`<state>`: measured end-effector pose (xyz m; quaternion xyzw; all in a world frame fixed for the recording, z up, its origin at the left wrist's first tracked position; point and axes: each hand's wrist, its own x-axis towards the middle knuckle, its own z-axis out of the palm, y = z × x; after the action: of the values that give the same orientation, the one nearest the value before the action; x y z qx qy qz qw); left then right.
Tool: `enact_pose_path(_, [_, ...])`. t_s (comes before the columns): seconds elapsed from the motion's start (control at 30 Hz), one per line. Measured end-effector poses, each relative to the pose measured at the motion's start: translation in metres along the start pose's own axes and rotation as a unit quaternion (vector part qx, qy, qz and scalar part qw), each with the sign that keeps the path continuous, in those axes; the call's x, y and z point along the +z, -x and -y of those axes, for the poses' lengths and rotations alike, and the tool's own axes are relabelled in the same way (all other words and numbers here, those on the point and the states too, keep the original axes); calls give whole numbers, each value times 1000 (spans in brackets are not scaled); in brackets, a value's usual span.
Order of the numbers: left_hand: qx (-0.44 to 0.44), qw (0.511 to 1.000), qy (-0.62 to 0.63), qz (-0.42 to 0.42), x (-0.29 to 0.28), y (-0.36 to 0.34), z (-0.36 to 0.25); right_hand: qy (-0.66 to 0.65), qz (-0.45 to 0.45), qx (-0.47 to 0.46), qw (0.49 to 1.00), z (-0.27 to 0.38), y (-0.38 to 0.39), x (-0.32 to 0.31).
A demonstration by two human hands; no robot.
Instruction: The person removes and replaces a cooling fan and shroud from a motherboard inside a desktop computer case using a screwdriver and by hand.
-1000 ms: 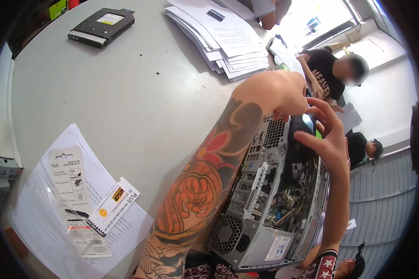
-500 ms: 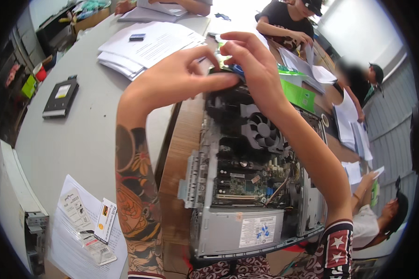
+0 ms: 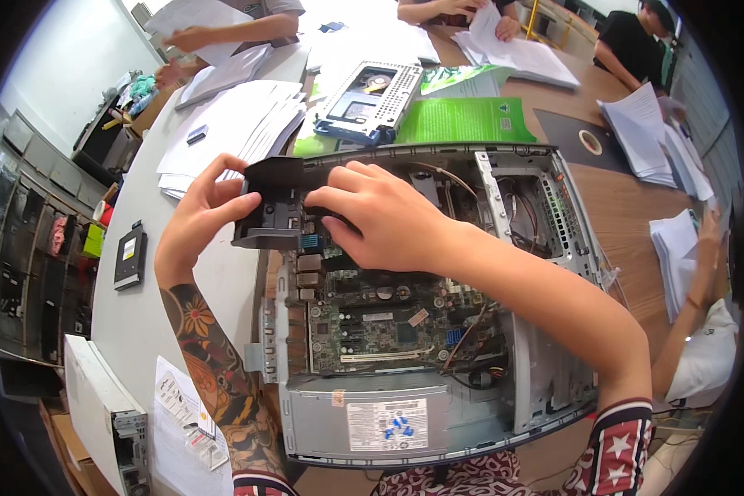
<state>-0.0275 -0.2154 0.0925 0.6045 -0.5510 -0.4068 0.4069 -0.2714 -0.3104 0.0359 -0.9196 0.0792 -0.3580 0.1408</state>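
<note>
So the left hand (image 3: 202, 213) had thumb and fingers pinched on a black boxy plastic shroud (image 3: 274, 211), left of centre in the frame, probably to steady it. The right hand (image 3: 380, 217) was half curled just beside it; couldn't tell if it gripped anything. The silver metal computer case (image 3: 541, 364) lay open side up, likely for access. Count: one shroud, one open case, one perforated silver drive cage (image 3: 395, 87) up top, one flat black drive (image 3: 130, 258) at left.

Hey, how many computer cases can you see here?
2 clearly: the open case under your right hand, and the white case at the lower left. More may be hidden in the background.
</note>
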Motion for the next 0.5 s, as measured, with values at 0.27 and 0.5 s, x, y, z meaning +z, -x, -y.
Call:
enact_pose_path(0.27, [-5,999,41,-14,-4,3,0,-41,-24,35,998,1,2,9])
enact_pose_path(0.5, [-17,998,8,-55,15,1,-8,-36,32,51,998,-3,9,9])
